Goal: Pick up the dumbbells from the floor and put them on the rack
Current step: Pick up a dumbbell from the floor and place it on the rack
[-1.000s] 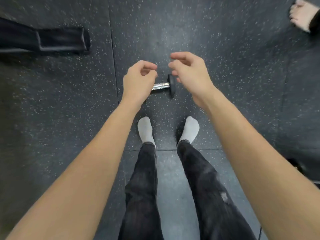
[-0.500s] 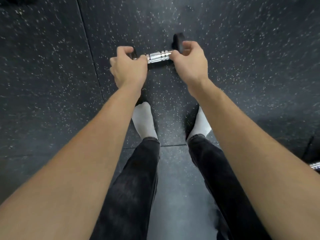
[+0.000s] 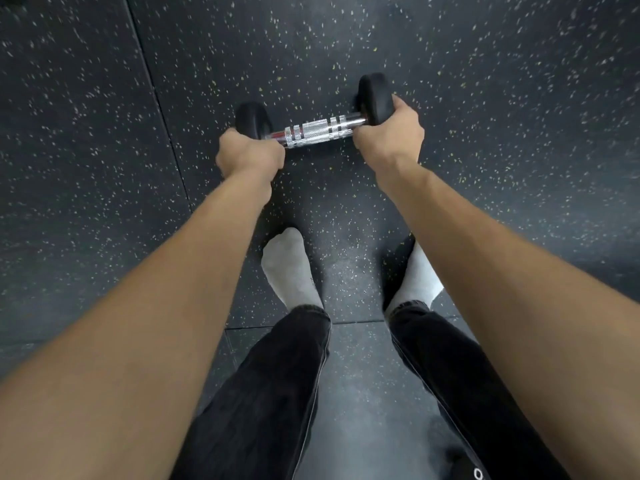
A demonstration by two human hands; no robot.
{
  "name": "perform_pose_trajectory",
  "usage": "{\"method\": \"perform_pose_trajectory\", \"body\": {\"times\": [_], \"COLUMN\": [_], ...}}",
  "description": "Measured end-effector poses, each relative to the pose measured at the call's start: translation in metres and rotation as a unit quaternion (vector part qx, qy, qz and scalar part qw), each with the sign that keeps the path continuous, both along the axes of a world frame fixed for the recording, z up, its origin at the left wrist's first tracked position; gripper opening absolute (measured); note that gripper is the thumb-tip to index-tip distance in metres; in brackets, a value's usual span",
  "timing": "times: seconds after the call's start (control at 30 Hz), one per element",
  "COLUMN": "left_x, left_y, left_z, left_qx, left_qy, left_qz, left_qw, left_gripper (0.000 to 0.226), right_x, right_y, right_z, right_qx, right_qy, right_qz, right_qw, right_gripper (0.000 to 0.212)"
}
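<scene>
Nearest the camera, two legs in black trousers (image 3: 263,393), ending in pale grey socks (image 3: 289,268) planted on the floor (image 3: 86,150); second sock (image 3: 420,275) partly hidden behind the right forearm. Bare forearms reaching forward and down from both lower corners, running either side of the feet.

Beyond the feet, left hand (image 3: 247,155) curled tight round the left end of the dumbbell (image 3: 313,131), knuckles up, fingers wrapped under where the bar meets the black weight head. Right hand (image 3: 389,131) gripping the other end, thumb and fingers clasped round the inner edge of the right head (fingertips themselves out of sight beneath it). Between the two hands, only the knurled chrome handle left bare, with darker ring grooves near each end. Dumbbell lying crosswise, slightly tilted, right end farther from the body than the left. Left head poking out just past the left hand; right head standing up just beyond the right hand. Cannot tell whether the dumbbell rests on the floor or hangs just clear of it.

Under and past both hands, dark rubber floor flecked with pale and yellowish specks, laid in large tiles; one seam slanting away to the left of the left hand, another crossing near the trouser cuffs.
</scene>
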State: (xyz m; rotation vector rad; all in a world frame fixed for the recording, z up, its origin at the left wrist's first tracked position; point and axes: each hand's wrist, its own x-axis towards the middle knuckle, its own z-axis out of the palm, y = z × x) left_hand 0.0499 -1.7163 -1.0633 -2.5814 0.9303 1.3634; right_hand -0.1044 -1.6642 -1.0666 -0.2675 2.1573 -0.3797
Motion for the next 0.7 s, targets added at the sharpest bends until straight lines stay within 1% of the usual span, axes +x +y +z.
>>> {"method": "perform_pose_trajectory", "body": {"times": [0.07, 0.17, 0.23, 0.3, 0.4, 0.53, 0.7], "left_x": [0.002, 0.007, 0.01, 0.012, 0.013, 0.014, 0.019], "left_y": [-0.007, -0.019, -0.027, -0.033, -0.036, -0.047, -0.08], "left_z": [-0.004, 0.001, 0.015, 0.036, 0.082, 0.155, 0.267], "left_qx": [0.021, 0.044, 0.056, 0.052, 0.041, 0.019, -0.063], "left_qy": [-0.008, -0.014, -0.005, 0.002, 0.021, 0.041, 0.054], "left_qz": [-0.016, -0.077, -0.113, -0.135, -0.147, -0.142, -0.136], "left_qw": [1.0, 0.996, 0.992, 0.989, 0.988, 0.989, 0.987], "left_gripper": [0.061, 0.068, 0.065, 0.054, 0.045, 0.047, 0.039], "right_x": [-0.002, -0.006, -0.01, -0.014, -0.018, -0.021, -0.021], "right_y": [0.0, -0.003, -0.005, -0.006, -0.008, -0.025, -0.063], "right_z": [-0.006, 0.0, 0.014, 0.036, 0.081, 0.153, 0.262], "right_qx": [0.012, 0.028, 0.046, 0.049, 0.031, 0.0, -0.068], "right_qy": [0.004, -0.012, -0.031, -0.044, -0.055, -0.064, -0.051], "right_qz": [0.013, 0.031, 0.036, 0.03, 0.02, 0.027, 0.05], "right_qw": [1.0, 0.999, 0.998, 0.997, 0.998, 0.998, 0.995], "right_gripper": [0.02, 0.023, 0.021, 0.02, 0.024, 0.026, 0.029]}}
